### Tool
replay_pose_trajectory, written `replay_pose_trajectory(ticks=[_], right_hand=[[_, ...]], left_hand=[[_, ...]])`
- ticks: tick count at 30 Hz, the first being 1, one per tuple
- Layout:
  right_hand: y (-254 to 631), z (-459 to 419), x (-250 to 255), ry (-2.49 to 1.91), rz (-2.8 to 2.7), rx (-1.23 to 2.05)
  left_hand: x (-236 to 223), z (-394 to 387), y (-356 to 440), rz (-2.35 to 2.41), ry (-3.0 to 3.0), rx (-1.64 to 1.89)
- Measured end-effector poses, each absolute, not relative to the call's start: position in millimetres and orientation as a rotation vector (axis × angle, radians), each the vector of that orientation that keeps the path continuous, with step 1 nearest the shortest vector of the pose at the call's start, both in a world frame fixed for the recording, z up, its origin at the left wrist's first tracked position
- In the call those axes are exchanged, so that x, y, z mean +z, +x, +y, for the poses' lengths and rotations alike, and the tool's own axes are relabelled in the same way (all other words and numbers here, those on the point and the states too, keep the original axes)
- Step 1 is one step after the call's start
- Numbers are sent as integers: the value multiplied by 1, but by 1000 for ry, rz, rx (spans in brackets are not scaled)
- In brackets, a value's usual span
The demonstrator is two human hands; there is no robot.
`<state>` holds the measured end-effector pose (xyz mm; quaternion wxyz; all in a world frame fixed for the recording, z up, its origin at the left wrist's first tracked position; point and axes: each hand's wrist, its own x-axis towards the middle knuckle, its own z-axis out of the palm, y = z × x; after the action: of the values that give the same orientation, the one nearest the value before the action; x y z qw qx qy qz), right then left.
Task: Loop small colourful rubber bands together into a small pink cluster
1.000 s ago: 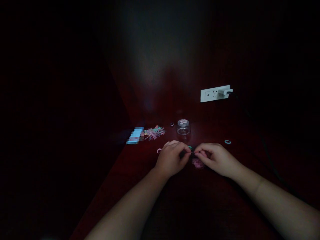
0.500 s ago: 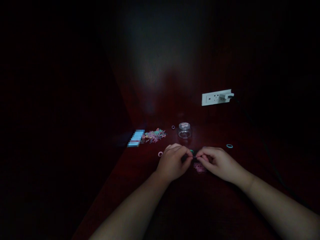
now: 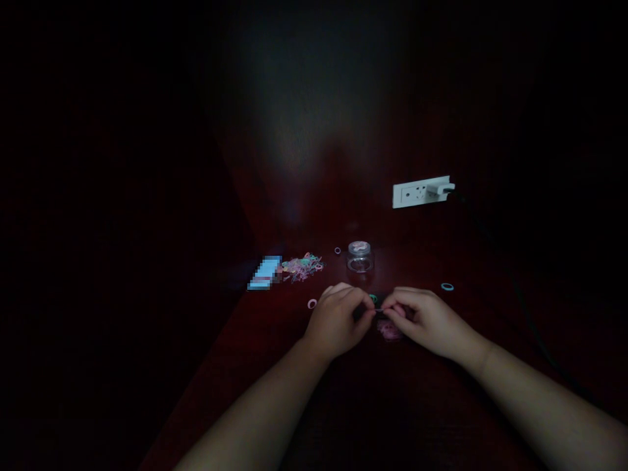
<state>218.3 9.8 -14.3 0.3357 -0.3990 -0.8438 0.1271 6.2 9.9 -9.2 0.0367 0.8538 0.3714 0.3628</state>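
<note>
My left hand [image 3: 341,320] and my right hand [image 3: 424,317] meet fingertip to fingertip over the dark red table. A thin, pale hair tie [image 3: 379,310] is pinched between them, one end in each hand; its full shape is hidden by the fingers. Just below my right fingers lies a small heap of pink hair ties [image 3: 389,330]. Behind the fingertips a green hair tie [image 3: 373,298] shows in part. Beside my left knuckles rests a pink ring-shaped hair tie [image 3: 312,303].
A clear lidded jar [image 3: 360,257] stands behind my hands. Further left are a mixed pile of colourful hair ties [image 3: 301,267] and a lit, blurred-out screen [image 3: 265,272]. A blue hair tie [image 3: 447,286] lies to the right. On the wall is a socket [image 3: 420,191] with a plug and dark cable.
Both hands keep the same pinch on the hair tie, with barely any movement of the fingers. The whole view shifts slightly as the head moves; the objects on the table stay put.
</note>
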Motion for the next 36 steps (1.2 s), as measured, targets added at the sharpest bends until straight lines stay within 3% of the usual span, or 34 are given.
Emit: replay_pose_trajectory(ticks=[36], right_hand=[[221,13,-12,-904,-2179,264]], left_hand=[[-10,11,6,1107,2709,1077]])
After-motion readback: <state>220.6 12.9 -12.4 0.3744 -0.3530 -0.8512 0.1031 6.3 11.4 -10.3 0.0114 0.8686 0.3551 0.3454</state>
